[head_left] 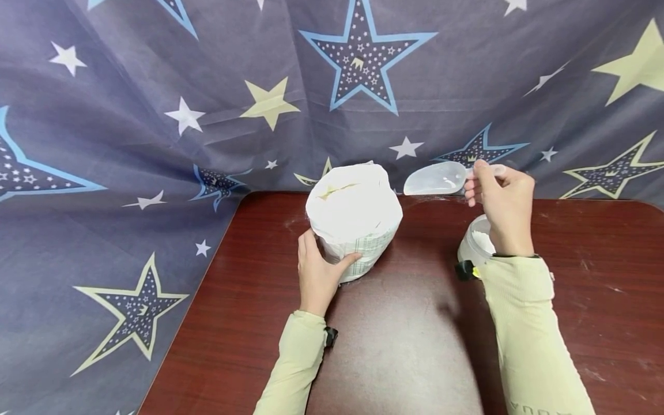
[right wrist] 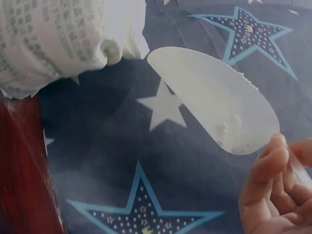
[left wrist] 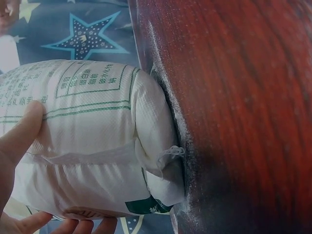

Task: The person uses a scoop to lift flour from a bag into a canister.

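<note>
A white woven flour bag point(head_left: 363, 248) with green print stands on the table, its mouth folded open and white inside. My left hand point(head_left: 321, 276) holds its near left side, thumb across the front and fingers round the other side. In the left wrist view the bag point(left wrist: 87, 122) shows printed text and a seam. To the right, my right hand point(head_left: 503, 199) grips the handle of a translucent scoop point(head_left: 438, 177) in the air, tip towards the bag's mouth. Bits of white powder cling inside the scoop point(right wrist: 214, 102). Below that hand stands a clear jar point(head_left: 471, 245) with white powder in it.
The brown wooden table point(head_left: 404, 334) ends at a dark blue star-patterned cloth point(head_left: 218, 69) hanging behind and to the left. White powder point(left wrist: 183, 131) dusts the table by the bag's base. My right forearm partly covers the jar.
</note>
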Demonstrator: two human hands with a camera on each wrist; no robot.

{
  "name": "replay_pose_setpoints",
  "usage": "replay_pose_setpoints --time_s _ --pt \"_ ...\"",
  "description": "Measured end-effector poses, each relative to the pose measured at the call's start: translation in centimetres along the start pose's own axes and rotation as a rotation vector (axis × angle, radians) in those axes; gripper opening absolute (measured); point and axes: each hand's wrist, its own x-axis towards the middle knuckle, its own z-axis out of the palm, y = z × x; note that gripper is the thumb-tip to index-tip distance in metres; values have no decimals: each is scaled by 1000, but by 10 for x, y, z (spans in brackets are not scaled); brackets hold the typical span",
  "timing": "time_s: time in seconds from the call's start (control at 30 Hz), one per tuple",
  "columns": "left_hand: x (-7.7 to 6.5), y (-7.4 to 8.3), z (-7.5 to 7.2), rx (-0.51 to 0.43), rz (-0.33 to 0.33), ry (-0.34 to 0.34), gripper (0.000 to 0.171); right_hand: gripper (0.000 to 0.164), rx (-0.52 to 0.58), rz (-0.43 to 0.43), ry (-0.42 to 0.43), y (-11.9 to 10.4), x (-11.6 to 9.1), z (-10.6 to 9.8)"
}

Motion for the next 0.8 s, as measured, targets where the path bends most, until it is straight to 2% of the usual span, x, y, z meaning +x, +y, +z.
replay_pose_setpoints --time_s 0.3,0.57,0.8 --pt "0 0 1 1 -7 -9 93 24 -101 -52 2 2 2 25" --pt "0 -1 0 9 -5 0 94 25 -124 -73 -12 2 2 35" --pt "0 -1 1 8 -8 -1 94 28 -223 -142 -34 5 4 43"
